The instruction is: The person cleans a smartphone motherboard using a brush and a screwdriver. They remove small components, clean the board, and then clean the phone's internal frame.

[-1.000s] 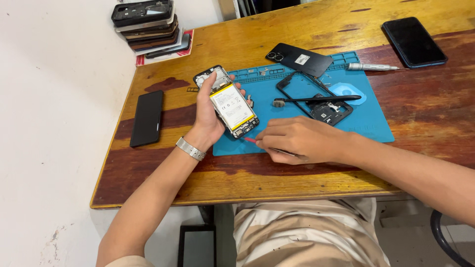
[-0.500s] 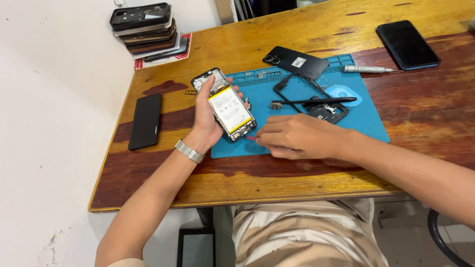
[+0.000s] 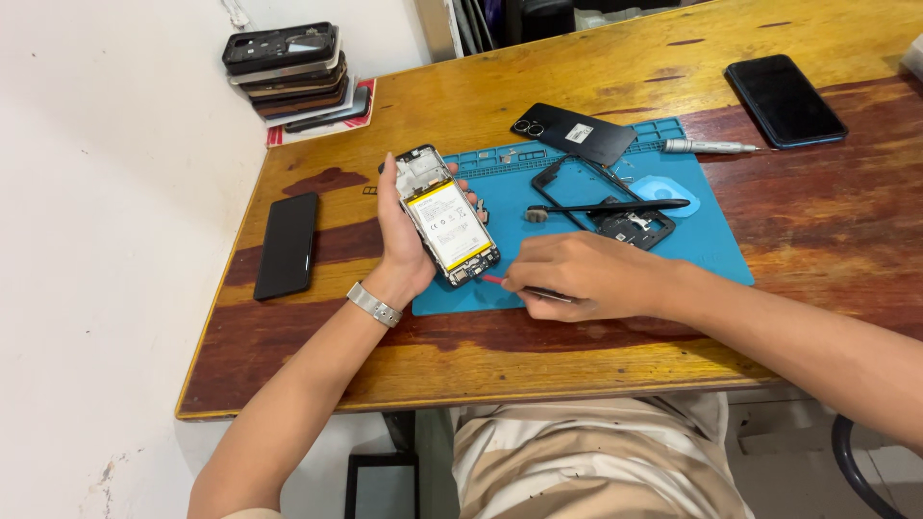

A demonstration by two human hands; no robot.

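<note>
Nearest the desk's [image 3: 577, 356] front edge, the right hand [image 3: 577, 279] curls shut around a thin tool [image 3: 519, 285] whose red tip points at the bottom end of the opened phone [image 3: 445, 215]. At nine o'clock from it, the left hand [image 3: 404, 245] wraps the phone's back, yellow battery upward, over the blue mat [image 3: 711, 255]. At one o'clock lie a phone frame [image 3: 601, 202], a black back cover [image 3: 574, 134] and a screwdriver [image 3: 707, 146]. At eleven o'clock rises a phone stack [image 3: 293, 75].

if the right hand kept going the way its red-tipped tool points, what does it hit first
Probably the bottom edge of the opened phone held in the left hand; the right hand points its tool leftward at it, almost touching.
</note>
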